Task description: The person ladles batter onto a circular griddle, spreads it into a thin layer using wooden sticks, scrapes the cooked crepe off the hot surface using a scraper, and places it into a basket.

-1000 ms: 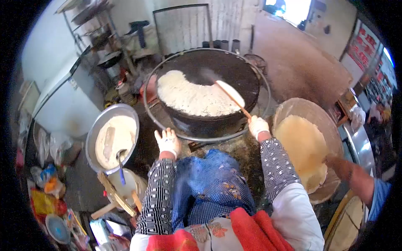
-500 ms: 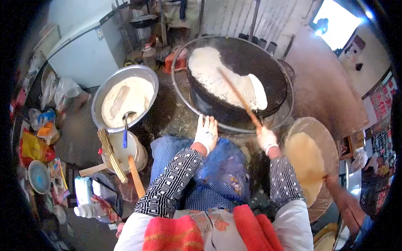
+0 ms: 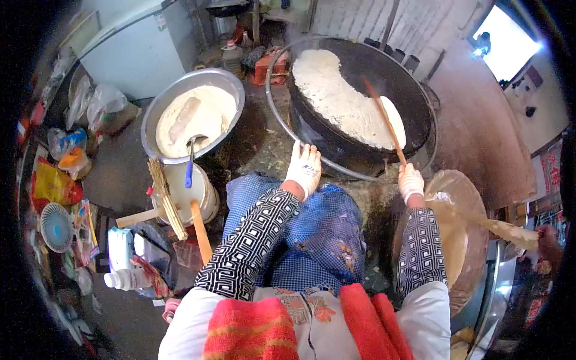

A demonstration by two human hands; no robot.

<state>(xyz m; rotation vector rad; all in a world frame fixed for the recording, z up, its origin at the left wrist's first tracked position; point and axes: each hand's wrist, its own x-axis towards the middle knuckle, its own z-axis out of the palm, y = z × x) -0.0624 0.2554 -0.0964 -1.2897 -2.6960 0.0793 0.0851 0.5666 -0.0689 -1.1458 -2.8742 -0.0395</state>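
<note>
My left hand (image 3: 304, 170), in a white glove, lies with its fingers stretched out at the near edge of the metal ring (image 3: 277, 114) around a large round black griddle (image 3: 384, 66). My gloved right hand (image 3: 411, 182) is closed around the near end of a long wooden stick (image 3: 385, 119), which slants away over the griddle. Pale batter (image 3: 333, 99) covers the left and near part of the griddle in a broad curved band. The stick's far end is over the griddle, and I cannot tell whether it touches the batter.
A metal basin (image 3: 239, 96) of batter with a blue-handled ladle (image 3: 189, 171) stands left, by a white bucket (image 3: 210, 192) bearing a straw brush (image 3: 168, 201) and a wooden paddle (image 3: 201, 231). At right, another person's hand (image 3: 549, 243) holds a thin pancake (image 3: 510, 231) above a round tray (image 3: 474, 288).
The view has shifted, so the griddle sits further right. The wooden stick is steeper and nearer the band's right end. The other person's hand has drawn the pancake's edge up and right.
</note>
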